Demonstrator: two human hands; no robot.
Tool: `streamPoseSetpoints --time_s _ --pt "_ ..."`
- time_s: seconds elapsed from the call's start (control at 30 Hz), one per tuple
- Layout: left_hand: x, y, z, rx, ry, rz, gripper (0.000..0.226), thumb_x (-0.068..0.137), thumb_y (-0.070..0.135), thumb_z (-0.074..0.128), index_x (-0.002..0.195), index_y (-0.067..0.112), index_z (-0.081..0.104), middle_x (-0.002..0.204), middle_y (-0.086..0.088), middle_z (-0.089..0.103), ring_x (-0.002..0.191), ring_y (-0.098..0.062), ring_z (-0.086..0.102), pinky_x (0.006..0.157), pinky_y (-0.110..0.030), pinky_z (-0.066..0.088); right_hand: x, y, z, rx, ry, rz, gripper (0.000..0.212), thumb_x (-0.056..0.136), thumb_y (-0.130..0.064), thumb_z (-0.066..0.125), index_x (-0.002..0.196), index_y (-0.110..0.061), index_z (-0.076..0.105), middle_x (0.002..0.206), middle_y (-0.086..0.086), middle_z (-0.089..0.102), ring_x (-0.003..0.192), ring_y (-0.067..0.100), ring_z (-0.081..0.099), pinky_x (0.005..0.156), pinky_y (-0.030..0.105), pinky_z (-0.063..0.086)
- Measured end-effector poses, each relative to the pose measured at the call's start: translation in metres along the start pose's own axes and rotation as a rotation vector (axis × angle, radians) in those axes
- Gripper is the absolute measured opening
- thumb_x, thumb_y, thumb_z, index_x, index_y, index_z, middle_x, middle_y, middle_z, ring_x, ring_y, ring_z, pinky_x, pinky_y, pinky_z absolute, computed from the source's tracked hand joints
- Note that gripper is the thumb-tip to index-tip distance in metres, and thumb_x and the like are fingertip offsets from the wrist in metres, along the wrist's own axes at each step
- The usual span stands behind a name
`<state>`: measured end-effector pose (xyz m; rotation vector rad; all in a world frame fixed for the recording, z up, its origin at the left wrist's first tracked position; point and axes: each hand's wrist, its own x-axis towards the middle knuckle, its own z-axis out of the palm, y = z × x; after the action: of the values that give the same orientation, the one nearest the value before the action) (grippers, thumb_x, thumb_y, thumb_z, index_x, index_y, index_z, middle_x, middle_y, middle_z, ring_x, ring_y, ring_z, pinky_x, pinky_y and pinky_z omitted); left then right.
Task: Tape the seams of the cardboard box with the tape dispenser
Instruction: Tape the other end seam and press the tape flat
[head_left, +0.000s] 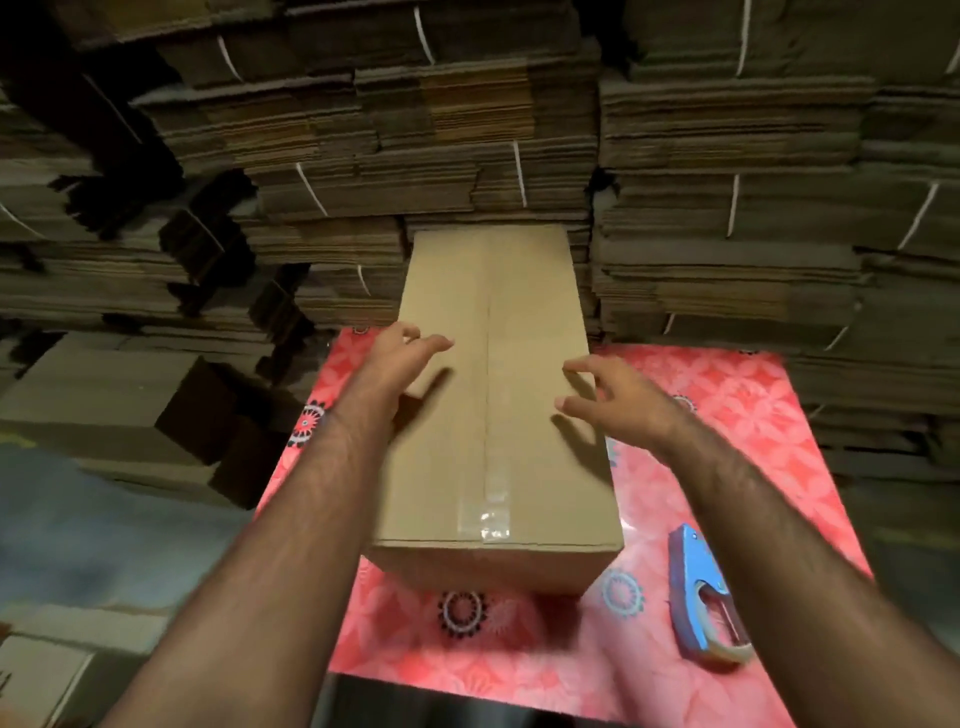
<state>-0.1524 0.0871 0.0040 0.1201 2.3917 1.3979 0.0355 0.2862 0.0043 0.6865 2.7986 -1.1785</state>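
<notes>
Closed cardboard box (493, 395) lengthwise on pink floral table cover (727, 415), far end near stacked flattened cartons (727, 208). Clear tape (491, 512) over near end of centre seam. Left hand (400, 358) and right hand (618, 400) at box's side edges, fingers spread, gripping nothing. Blue tape dispenser (701, 597) lying right of box, apart.
</notes>
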Motion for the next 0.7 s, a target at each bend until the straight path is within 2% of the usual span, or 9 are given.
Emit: streamPoseSetpoints --time_s 0.13,0.2,0.27,0.37,0.43,0.5,0.6,0.7 --pt "-0.015 -0.011 -0.011 0.072 -0.055 0.108 0.045 0.083 0.031 0.076 0.124 0.017 0.064 0.121 0.002 0.059 0.110 -0.013 0.054 0.089 -0.024 0.041 -0.048 0.004 0.029 0.034 0.077 -0.002 0.060 0.090 -0.035 0.071 0.143 -0.017 0.050 0.147 0.003 0.047 0.140 0.021 0.037 0.115 0.038 0.032" --pt "-0.031 -0.030 -0.021 0.146 -0.119 0.190 0.049 0.085 0.027 0.075 0.130 0.016 0.060 0.129 -0.002 0.060 0.113 -0.016 0.057 0.092 -0.025 0.045 -0.073 0.002 0.051 0.001 0.120 0.030 0.069 0.085 -0.044 0.069 0.145 -0.017 0.047 0.147 0.008 0.046 0.138 0.022 0.038 0.110 0.026 0.030" --pt "-0.054 -0.053 -0.033 0.237 -0.197 0.285 0.057 0.086 0.023 0.073 0.138 0.013 0.052 0.138 -0.007 0.057 0.122 -0.021 0.057 0.099 -0.030 0.047 -0.098 -0.002 0.074 -0.011 0.175 0.079 0.082 0.074 -0.059 0.056 0.146 -0.022 0.045 0.148 0.010 0.042 0.138 0.022 0.037 0.105 0.020 0.028" --pt "-0.092 -0.094 -0.048 0.270 -0.264 0.375 0.074 0.082 0.040 0.067 0.147 0.014 0.042 0.148 -0.008 0.049 0.135 -0.021 0.047 0.112 -0.030 0.036 -0.126 -0.009 0.105 -0.032 0.279 0.144 0.087 0.069 -0.068 0.042 0.146 -0.027 0.044 0.153 0.013 0.037 0.142 0.024 0.032 0.111 0.029 0.030" --pt "-0.116 -0.118 -0.055 0.263 -0.243 0.392 0.076 0.085 0.048 0.059 0.152 0.018 0.036 0.150 -0.009 0.046 0.138 -0.021 0.042 0.111 -0.024 0.030 -0.140 -0.017 0.117 -0.019 0.333 0.187 0.082 0.074 -0.063 0.046 0.148 -0.029 0.043 0.156 0.016 0.032 0.145 0.025 0.028 0.114 0.032 0.028" --pt "-0.138 -0.132 -0.057 0.259 -0.185 0.416 0.068 0.095 0.041 0.058 0.154 0.019 0.032 0.149 -0.012 0.044 0.139 -0.023 0.040 0.107 -0.021 0.027 -0.152 -0.024 0.124 0.004 0.363 0.214 0.075 0.080 -0.057 0.051 0.149 -0.029 0.042 0.159 0.015 0.026 0.147 0.026 0.027 0.116 0.033 0.026" --pt "-0.155 -0.141 -0.057 0.243 -0.149 0.425 0.065 0.098 0.038 0.056 0.155 0.022 0.028 0.148 -0.017 0.042 0.139 -0.027 0.038 0.113 -0.030 0.030 -0.165 -0.025 0.130 0.000 0.380 0.206 0.061 0.094 -0.045 0.059 0.151 -0.032 0.040 0.160 0.013 0.024 0.148 0.023 0.025 0.115 0.031 0.024" --pt "-0.155 -0.142 -0.058 0.242 -0.166 0.413 0.066 0.098 0.041 0.054 0.155 0.024 0.026 0.149 -0.019 0.040 0.140 -0.029 0.037 0.114 -0.035 0.031 -0.172 -0.023 0.132 0.008 0.359 0.201 0.059 0.097 -0.046 0.056 0.152 -0.034 0.037 0.160 0.012 0.022 0.149 0.022 0.022 0.116 0.030 0.021"
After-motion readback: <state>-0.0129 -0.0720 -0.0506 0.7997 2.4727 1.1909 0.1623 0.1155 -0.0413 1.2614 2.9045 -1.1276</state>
